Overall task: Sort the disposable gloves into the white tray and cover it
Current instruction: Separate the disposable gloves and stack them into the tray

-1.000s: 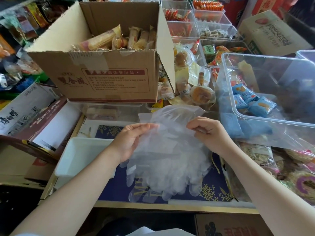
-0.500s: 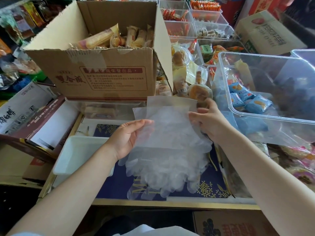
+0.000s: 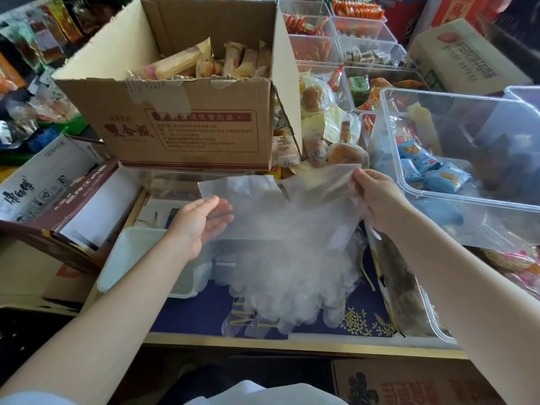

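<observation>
A heap of clear disposable gloves (image 3: 292, 276) lies on the blue patterned surface (image 3: 190, 317) in the middle. My right hand (image 3: 377, 200) pinches the cuff of one glove and lifts it up and to the right above the heap. My left hand (image 3: 198, 220) is spread flat, palm up, against the left side of the lifted gloves. The white tray (image 3: 131, 258) sits to the left of the heap, partly under my left forearm. No lid for the tray shows.
A cardboard box (image 3: 187, 118) of wrapped snacks stands behind the heap. A large clear bin (image 3: 467, 159) with blue packets sits at the right, another clear container (image 3: 415, 302) below it. Cartons (image 3: 52, 188) crowd the left. The counter's front edge (image 3: 292, 344) is near.
My right hand has pulled a glove's cuff up and rightward away from the heap. My left hand has let go of the gloves and opened flat, shifting slightly left.
</observation>
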`<action>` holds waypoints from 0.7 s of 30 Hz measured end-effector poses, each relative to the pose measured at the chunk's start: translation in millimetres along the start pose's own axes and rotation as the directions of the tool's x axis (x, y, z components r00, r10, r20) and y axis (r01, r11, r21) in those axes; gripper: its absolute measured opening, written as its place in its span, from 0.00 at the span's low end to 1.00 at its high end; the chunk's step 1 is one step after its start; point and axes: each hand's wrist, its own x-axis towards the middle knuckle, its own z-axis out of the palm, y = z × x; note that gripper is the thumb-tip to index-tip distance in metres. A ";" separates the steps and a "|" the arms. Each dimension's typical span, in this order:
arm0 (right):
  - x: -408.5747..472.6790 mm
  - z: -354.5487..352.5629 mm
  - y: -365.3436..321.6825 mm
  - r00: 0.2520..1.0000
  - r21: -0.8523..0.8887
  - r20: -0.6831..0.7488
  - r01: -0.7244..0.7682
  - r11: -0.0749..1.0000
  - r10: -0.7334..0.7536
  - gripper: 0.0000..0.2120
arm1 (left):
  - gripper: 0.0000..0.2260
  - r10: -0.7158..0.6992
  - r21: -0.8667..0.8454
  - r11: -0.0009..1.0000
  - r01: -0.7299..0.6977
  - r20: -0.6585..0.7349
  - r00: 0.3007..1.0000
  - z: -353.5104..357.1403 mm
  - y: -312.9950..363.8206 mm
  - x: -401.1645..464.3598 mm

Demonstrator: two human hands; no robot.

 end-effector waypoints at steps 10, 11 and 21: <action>-41.1 -3.1 -11.3 0.827 0.003 0.471 0.347 0.938 -0.308 0.04 | 0.11 0.061 -0.108 0.993 -0.056 0.036 0.998 1.4 22.3 18.2; -44.0 -1.6 -12.1 0.794 0.022 0.537 0.326 0.945 -0.286 0.06 | 0.11 0.060 -0.119 0.991 -0.053 0.050 0.997 2.6 24.3 19.2; -46.2 65.1 -5.3 0.967 -0.063 0.124 0.231 0.971 -0.222 0.12 | 0.11 0.042 -0.143 0.989 0.037 0.515 0.856 27.2 21.6 -17.5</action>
